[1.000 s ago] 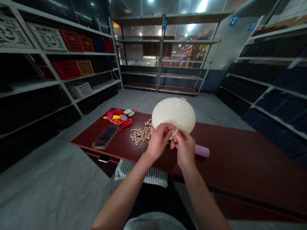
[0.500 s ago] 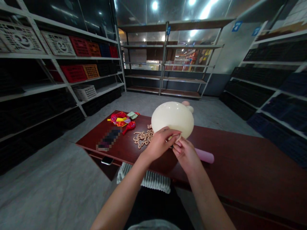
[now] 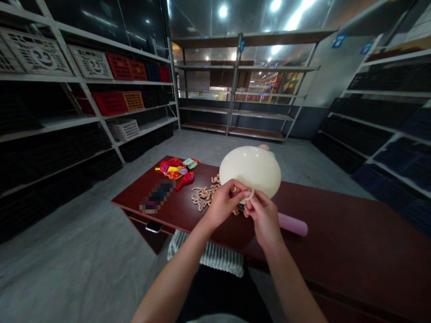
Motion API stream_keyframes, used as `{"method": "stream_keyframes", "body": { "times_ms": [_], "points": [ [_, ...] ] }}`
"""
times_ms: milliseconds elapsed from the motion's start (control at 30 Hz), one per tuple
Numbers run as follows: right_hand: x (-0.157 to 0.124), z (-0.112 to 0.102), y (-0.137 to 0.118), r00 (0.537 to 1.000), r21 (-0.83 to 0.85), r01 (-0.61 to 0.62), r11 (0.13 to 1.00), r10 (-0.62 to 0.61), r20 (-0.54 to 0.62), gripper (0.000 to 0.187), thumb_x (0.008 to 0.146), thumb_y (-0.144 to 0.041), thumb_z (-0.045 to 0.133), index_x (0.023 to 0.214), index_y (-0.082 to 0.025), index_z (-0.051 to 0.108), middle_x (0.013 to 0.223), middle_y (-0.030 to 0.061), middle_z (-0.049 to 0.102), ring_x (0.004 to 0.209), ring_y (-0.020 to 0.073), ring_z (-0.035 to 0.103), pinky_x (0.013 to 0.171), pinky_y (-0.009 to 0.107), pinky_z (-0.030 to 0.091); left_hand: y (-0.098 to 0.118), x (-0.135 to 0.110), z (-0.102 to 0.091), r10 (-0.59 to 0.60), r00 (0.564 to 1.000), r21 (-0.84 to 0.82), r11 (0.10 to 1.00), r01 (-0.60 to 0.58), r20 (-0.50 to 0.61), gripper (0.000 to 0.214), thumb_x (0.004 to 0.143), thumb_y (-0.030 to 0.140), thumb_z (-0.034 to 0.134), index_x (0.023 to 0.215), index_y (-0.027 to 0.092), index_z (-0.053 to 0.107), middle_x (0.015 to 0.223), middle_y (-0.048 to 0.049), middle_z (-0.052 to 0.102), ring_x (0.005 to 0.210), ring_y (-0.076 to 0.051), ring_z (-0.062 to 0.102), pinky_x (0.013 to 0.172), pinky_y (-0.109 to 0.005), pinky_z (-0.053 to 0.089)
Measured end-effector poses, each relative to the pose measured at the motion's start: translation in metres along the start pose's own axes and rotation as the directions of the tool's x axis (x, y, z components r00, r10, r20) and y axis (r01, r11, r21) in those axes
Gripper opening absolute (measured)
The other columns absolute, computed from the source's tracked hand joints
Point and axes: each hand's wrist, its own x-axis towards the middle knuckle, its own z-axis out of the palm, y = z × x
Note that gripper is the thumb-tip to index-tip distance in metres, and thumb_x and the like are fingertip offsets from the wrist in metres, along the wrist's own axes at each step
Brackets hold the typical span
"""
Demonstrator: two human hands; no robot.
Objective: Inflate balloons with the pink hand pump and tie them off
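Pinching a pale loop at the near side of a cream balloon, the closed left hand meets the closed right hand.

1. Dim, cool-toned light overall; the round white lights overhead burn out into featureless glare.
2. Small bright highlights dot the top of the glossy cream-white rounded balloon.
3. Stacked black plastic crates at right sink into shadow, their detail hard to read.
4. Wide-angle distortion stretches and slants the white metal shelving toward the left edge.
5. Coarse pixel blocks mask a dark oblong object.
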Motion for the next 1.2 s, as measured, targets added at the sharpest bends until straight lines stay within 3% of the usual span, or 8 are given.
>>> {"method": "stream_keyframes", "body": {
  "times_ms": [100,200,300,400,533,733,1000,1200],
  "points": [
    [-0.001,-0.002,0.003,0.984,-0.296,0.162,0.941,-0.177,-0.026,0.035,0.081,-0.054,0.067,0.081,-0.019,0.066,0.054,-0.0055,0.051,0.047,0.0089,0.048,0.047,0.023,0.040,-0.004,0.001,-0.002,0.007,0.999,0.017,1.000,-0.006,-0.048,0.022,0.085,0.037,0.070,0.087,0.015,0.070,0.071,-0.0001,0.063,0.064,-0.012,0.051,0.062,-0.023,0.038],
    [-0.003,-0.003,0.007,0.931,-0.561,0.267,0.783,-0.360,-0.059,0.033,0.088,-0.051,0.059,0.085,-0.020,0.069,0.058,-0.0026,0.059,0.052,0.0113,0.055,0.054,0.024,0.044,-0.002,0.001,0.000,0.044,0.990,0.109,0.994,-0.028,-0.138,0.017,0.087,0.033,0.068,0.088,0.017,0.072,0.079,-0.0020,0.069,0.069,-0.013,0.056,0.067,-0.024,0.041],
    [-0.004,0.001,0.011,0.886,-0.647,0.275,0.711,-0.449,-0.118,0.031,0.089,-0.048,0.058,0.087,-0.020,0.071,0.064,-0.0001,0.066,0.056,0.0127,0.060,0.059,0.025,0.045,0.003,0.003,0.004,0.069,0.980,0.154,0.987,-0.041,-0.187,0.013,0.088,0.029,0.067,0.086,0.017,0.072,0.080,-0.0023,0.070,0.069,-0.013,0.057,0.068,-0.024,0.041],
    [-0.003,0.006,0.011,0.900,-0.543,0.255,0.800,-0.401,-0.169,0.031,0.086,-0.048,0.062,0.083,-0.019,0.071,0.061,-0.0013,0.063,0.051,0.0110,0.056,0.054,0.024,0.044,0.005,0.006,0.006,0.038,0.980,0.120,0.993,-0.014,-0.196,0.013,0.087,0.029,0.068,0.084,0.017,0.072,0.077,-0.0021,0.070,0.066,-0.013,0.056,0.064,-0.023,0.040],
    [0.000,0.012,0.007,0.965,-0.173,0.178,0.969,-0.206,-0.161,0.029,0.080,-0.046,0.070,0.073,-0.018,0.067,0.053,-0.0060,0.051,0.043,0.0068,0.045,0.044,0.022,0.037,0.004,0.006,0.003,0.002,0.994,0.052,0.999,0.004,-0.112,0.019,0.086,0.034,0.068,0.090,0.016,0.074,0.081,-0.0034,0.070,0.066,-0.013,0.054,0.064,-0.024,0.040],
    [0.002,0.010,0.001,0.996,0.161,-0.021,0.987,0.034,-0.079,0.026,0.068,-0.040,0.079,0.075,-0.019,0.066,0.052,-0.0094,0.042,0.043,0.0042,0.037,0.040,0.019,0.031,0.009,0.007,-0.005,-0.030,0.999,-0.057,0.998,0.031,0.029,0.020,0.083,0.028,0.071,0.098,0.016,0.075,0.078,-0.0017,0.064,0.069,-0.012,0.050,0.063,-0.023,0.038],
    [0.001,0.006,0.001,1.000,0.179,0.007,0.984,-0.004,-0.014,0.028,0.068,-0.043,0.081,0.075,-0.020,0.065,0.051,-0.0090,0.046,0.042,0.0046,0.039,0.041,0.019,0.035,0.017,0.008,0.001,-0.118,0.992,-0.152,0.982,0.112,-0.034,0.019,0.077,0.033,0.077,0.085,0.016,0.078,0.070,-0.0027,0.069,0.061,-0.013,0.056,0.060,-0.025,0.042],
    [-0.003,0.006,-0.003,0.990,-0.121,0.129,0.984,-0.136,-0.048,0.029,0.081,-0.047,0.069,0.080,-0.019,0.067,0.055,-0.0046,0.057,0.045,0.0084,0.051,0.044,0.022,0.043,0.013,0.006,0.006,-0.067,0.976,-0.042,0.997,0.060,-0.208,0.013,0.081,0.030,0.073,0.082,0.017,0.076,0.079,-0.0040,0.075,0.072,-0.016,0.065,0.069,-0.026,0.049]
  ]
}}
